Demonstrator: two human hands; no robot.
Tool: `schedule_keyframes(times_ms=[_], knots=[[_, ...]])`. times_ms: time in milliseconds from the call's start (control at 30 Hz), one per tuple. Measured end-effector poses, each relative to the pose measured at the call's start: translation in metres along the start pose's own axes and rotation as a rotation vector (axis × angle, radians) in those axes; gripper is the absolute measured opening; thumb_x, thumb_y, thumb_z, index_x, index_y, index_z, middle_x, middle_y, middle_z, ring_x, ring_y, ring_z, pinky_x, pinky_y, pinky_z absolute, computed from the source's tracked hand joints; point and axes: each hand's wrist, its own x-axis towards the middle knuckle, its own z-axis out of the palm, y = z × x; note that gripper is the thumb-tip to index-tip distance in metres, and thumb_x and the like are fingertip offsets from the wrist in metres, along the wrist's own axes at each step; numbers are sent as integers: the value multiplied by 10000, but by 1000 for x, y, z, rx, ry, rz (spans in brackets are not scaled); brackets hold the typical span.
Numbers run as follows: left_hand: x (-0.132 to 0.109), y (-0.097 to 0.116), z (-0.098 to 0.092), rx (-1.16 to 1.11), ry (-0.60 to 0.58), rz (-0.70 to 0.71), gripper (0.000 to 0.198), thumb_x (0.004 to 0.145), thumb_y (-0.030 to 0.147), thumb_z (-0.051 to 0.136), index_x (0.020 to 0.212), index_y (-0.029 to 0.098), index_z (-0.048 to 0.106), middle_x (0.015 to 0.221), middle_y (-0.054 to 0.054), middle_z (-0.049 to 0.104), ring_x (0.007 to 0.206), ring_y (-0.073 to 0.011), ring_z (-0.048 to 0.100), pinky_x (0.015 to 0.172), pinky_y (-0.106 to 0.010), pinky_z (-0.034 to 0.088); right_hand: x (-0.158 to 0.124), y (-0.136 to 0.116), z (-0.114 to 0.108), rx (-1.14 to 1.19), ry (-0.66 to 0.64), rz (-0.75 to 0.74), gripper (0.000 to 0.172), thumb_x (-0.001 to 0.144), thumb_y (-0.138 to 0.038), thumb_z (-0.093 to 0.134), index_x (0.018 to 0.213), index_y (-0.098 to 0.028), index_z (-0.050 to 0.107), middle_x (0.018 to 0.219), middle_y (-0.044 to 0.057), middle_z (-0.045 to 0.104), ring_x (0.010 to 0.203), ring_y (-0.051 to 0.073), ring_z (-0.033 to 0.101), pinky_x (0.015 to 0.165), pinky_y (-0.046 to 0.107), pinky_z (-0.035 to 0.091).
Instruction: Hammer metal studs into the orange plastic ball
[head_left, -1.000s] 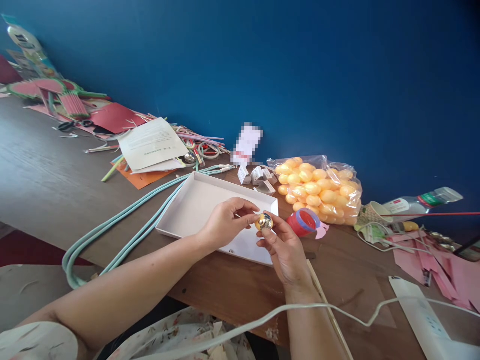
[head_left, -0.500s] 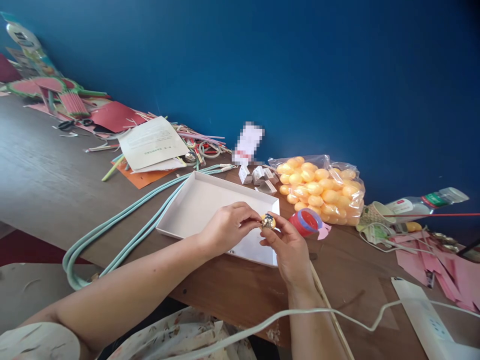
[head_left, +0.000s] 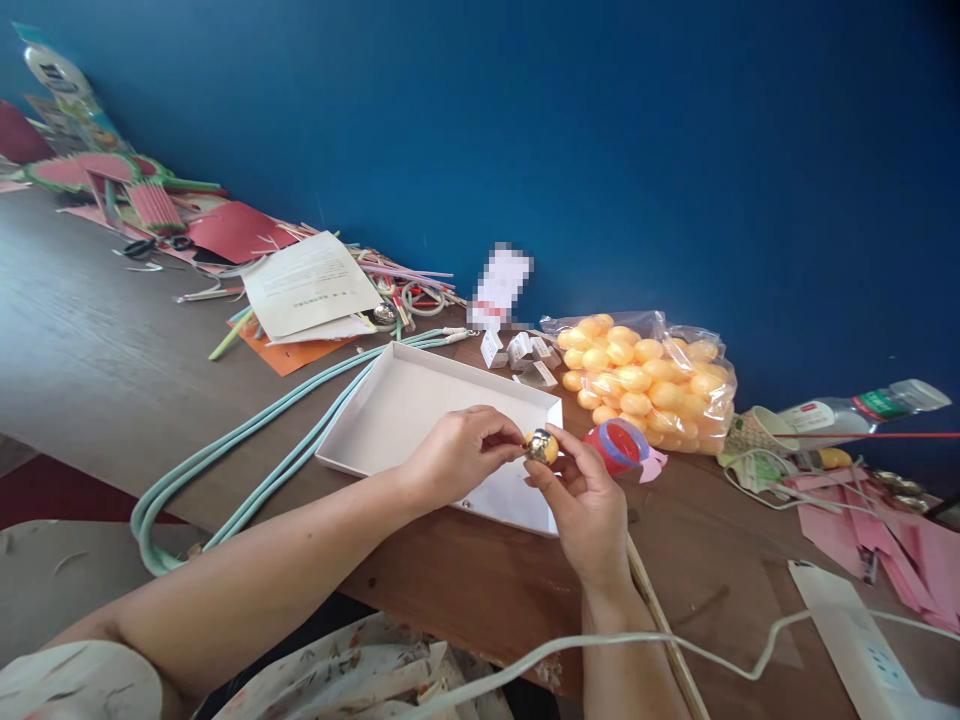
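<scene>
My right hand (head_left: 581,495) grips a small shiny ball (head_left: 541,447), part yellow and part mirror-like silver, between thumb and fingers. From the other side my left hand (head_left: 465,455) has its thumb and fingertips pinched together at the ball's left edge. Whatever is in that pinch is too small or hidden to make out. Both hands hover over the right part of a shallow white box lid (head_left: 390,400). Just right of my right hand stands a red cup with a blue-violet rim (head_left: 621,447).
Behind the cup lies a clear bag of yellow balls (head_left: 637,375). Looped light-blue cords (head_left: 247,465) run left of the lid. Papers (head_left: 311,285) and craft scraps line the wall. A white cable (head_left: 622,638) crosses in front, near a power strip (head_left: 847,630).
The ball has turned a little in my fingers and shows more yellow at the front. The hands stay nearly in place, while the whole view has shifted slightly.
</scene>
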Motion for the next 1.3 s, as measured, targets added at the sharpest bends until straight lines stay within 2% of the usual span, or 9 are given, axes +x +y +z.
schedule_keyframes(times_ms=[167, 267, 600, 1033, 1300], knots=[[0, 1, -1, -149, -53, -118, 65, 767, 215, 642, 809, 176, 673, 693, 15, 642, 617, -95, 580, 601, -187, 459, -1, 1, -1, -105, 33, -71, 405, 781, -310, 693, 1174, -293, 597, 1018, 37, 556, 874, 203, 625, 719, 383, 595], [-1, 2, 0, -158, -55, -142, 79, 754, 229, 645, 804, 172, 666, 705, 10, 655, 622, -98, 591, 590, -185, 465, -1, 1, -1, -121, 36, -85, 404, 788, -312, 685, 1181, -295, 592, 1017, 36, 547, 862, 199, 628, 714, 380, 597], [-4, -5, 7, -70, 32, -49, 74, 744, 195, 588, 795, 169, 635, 749, -8, 670, 655, -110, 620, 615, -201, 495, -2, -1, 3, -108, 41, -53, 400, 785, -325, 687, 1169, -269, 589, 1019, 47, 584, 872, 202, 625, 741, 388, 589], [-2, 0, 5, -145, -23, -145, 83, 748, 224, 594, 776, 163, 643, 711, 4, 669, 612, -99, 590, 554, -188, 457, -3, -3, 8, 48, 33, 56, 406, 781, -297, 689, 1169, -238, 583, 1057, 50, 609, 894, 201, 621, 695, 375, 611], [-5, 1, 6, -63, 23, -72, 77, 758, 209, 604, 794, 173, 661, 737, -1, 662, 646, -105, 595, 595, -200, 470, -1, -4, 9, 93, 29, 66, 403, 769, -288, 701, 1154, -236, 594, 1093, 55, 615, 902, 203, 624, 695, 376, 611]])
